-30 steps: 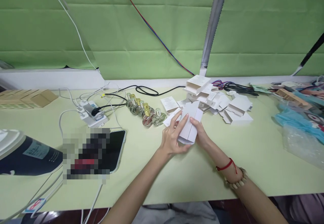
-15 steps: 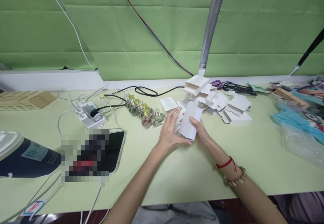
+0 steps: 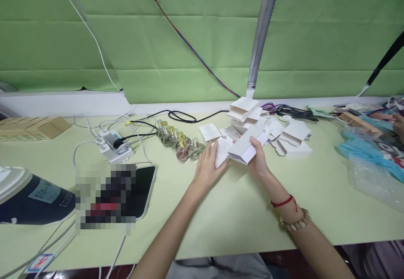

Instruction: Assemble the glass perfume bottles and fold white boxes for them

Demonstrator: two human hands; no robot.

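Note:
A small white carton [image 3: 248, 144] is in my right hand [image 3: 259, 159], tilted, its near end open towards the lower left. The fingers and thumb of that hand wrap its right side. My left hand [image 3: 206, 165] is low over the table, left of the carton, with fingers stretched and thumb apart. Beside its fingertips lies a white printed piece [image 3: 222, 149]; whether they touch it I cannot tell. Just beyond that hand stand several small glass bottles with gold and silver caps [image 3: 182, 146]. A pile of white cartons [image 3: 244, 108] lies behind my right hand.
Left are a power strip [image 3: 114, 146] with cables, a phone [image 3: 143, 190], a dark cup with white lid [image 3: 34, 195] and brown boxes [image 3: 34, 127]. Right are coiled black cables [image 3: 296, 112], blue plastic [image 3: 366, 148] and clear plastic [image 3: 375, 182]. Another person's hand [image 3: 398, 123] shows at the right edge.
My left hand has come off the carton and moved slightly left and down. My right hand has tipped the carton from upright to slanting, turning its open end towards the lower left.

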